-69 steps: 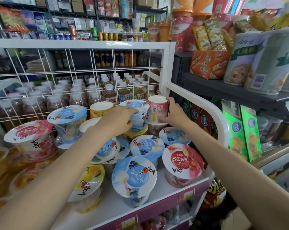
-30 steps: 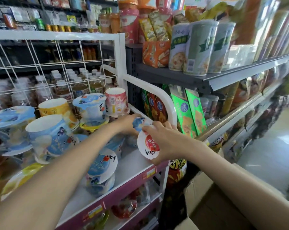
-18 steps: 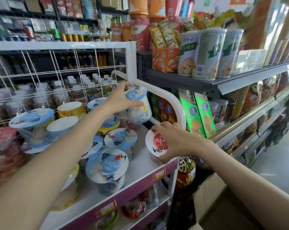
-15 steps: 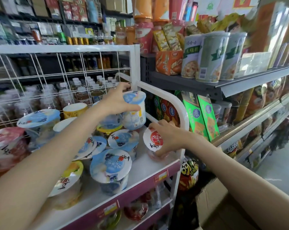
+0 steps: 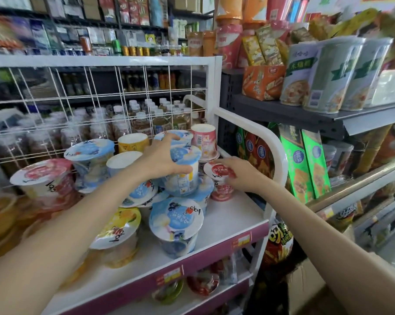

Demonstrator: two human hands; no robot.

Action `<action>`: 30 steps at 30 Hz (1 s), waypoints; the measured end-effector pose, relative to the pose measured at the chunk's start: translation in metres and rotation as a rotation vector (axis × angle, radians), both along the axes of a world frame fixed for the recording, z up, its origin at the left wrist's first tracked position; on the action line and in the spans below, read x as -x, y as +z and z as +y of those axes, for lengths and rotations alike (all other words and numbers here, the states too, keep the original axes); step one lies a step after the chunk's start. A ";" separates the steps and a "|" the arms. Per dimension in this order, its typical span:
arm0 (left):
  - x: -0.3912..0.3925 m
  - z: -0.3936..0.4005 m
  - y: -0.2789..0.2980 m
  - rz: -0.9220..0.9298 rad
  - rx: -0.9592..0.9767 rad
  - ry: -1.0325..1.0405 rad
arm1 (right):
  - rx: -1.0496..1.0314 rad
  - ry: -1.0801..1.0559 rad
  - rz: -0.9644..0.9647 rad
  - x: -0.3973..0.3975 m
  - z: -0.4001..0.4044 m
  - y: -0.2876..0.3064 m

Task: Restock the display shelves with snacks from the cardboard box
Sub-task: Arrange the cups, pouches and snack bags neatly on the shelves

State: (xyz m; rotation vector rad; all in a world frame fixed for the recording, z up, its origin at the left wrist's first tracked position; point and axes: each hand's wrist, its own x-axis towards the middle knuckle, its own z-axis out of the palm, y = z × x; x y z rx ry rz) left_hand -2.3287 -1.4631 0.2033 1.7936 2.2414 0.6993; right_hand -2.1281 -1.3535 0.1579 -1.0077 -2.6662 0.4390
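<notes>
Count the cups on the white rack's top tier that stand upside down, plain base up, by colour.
Yellow cup: 1
Pink cup: 1
Blue cup: 1
Total: 3

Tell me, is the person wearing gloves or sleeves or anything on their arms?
No. The left hand and right hand are bare, with no gloves. Both forearms are uncovered as far as the picture shows, with no sleeves, watch or bracelet. No rings show on the fingers.
</notes>
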 end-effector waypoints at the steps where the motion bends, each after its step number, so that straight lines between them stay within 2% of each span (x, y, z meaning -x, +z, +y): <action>1: -0.002 -0.001 0.001 -0.045 -0.032 0.003 | 0.068 0.042 0.099 0.003 -0.007 0.005; 5: -0.013 -0.011 0.015 -0.258 -0.185 -0.039 | 0.409 0.173 0.400 0.023 -0.029 0.016; 9: -0.012 -0.028 0.027 -0.499 -0.263 -0.034 | 0.579 0.194 0.672 0.040 -0.044 0.023; 11: -0.004 -0.036 0.029 -0.457 -0.257 -0.056 | 0.581 0.204 0.798 0.044 -0.046 0.031; 13: 0.007 -0.044 0.032 -0.236 -0.262 -0.067 | 0.589 0.171 0.872 0.043 -0.042 0.045; 15: 0.018 -0.052 0.032 -0.043 -0.275 -0.044 | 0.486 0.131 0.785 0.039 -0.036 0.061; 20: 0.039 -0.064 0.002 0.197 -0.108 -0.002 | 0.215 0.113 0.229 0.045 -0.036 0.055; 21: 0.041 -0.066 -0.003 0.208 -0.112 0.014 | 0.216 0.110 0.195 0.048 -0.037 0.046; 24: 0.048 -0.076 -0.011 0.144 -0.170 0.059 | 0.213 0.069 0.267 0.053 -0.040 0.034; 28: 0.055 -0.090 -0.021 0.102 -0.192 0.050 | 0.000 0.017 0.117 0.054 -0.049 0.034; 30: 0.053 -0.099 -0.029 0.108 -0.267 0.038 | -0.141 0.012 0.142 0.050 -0.064 0.033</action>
